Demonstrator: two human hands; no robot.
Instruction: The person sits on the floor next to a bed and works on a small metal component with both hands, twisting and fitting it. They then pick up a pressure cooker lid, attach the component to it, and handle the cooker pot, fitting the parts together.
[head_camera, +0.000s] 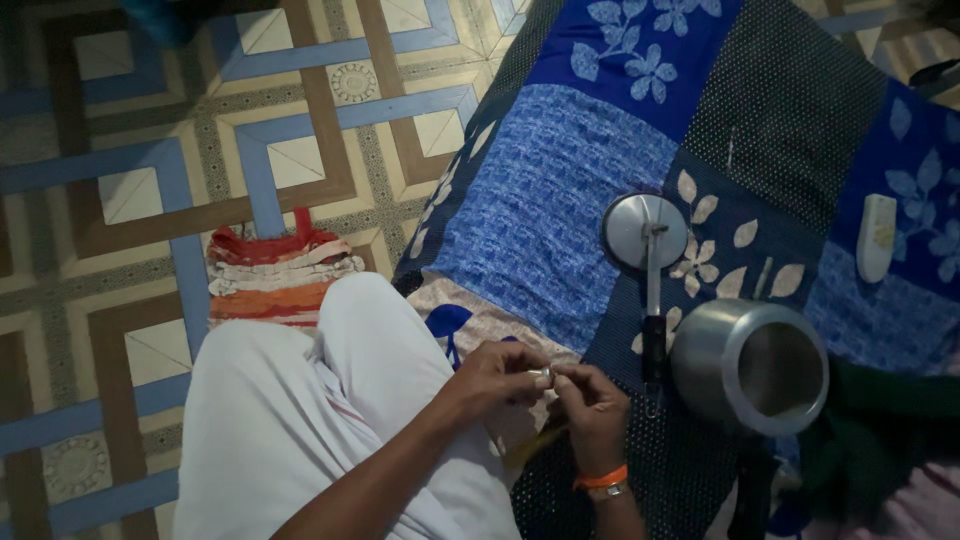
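Note:
I sit with a knee in white cloth (300, 400) raised in front of me. My left hand (497, 378) and my right hand (595, 408) meet over the edge of a blue patchwork quilt (560, 200). Both pinch a small shiny metal piece (545, 375) between their fingertips. An orange band (601, 478) circles my right wrist. Something yellowish (530, 447) shows dimly under the hands. Just right of my right hand a steel pot (750, 365) lies on its side, mouth toward me. Its round lid (644, 232) with a long handle lies beyond it.
A red, white and orange striped cloth (272, 275) lies on the patterned tile floor (150, 150) left of the quilt. A small white oblong object (877, 237) rests on the quilt at the right. Dark green fabric (880, 420) bunches at the lower right.

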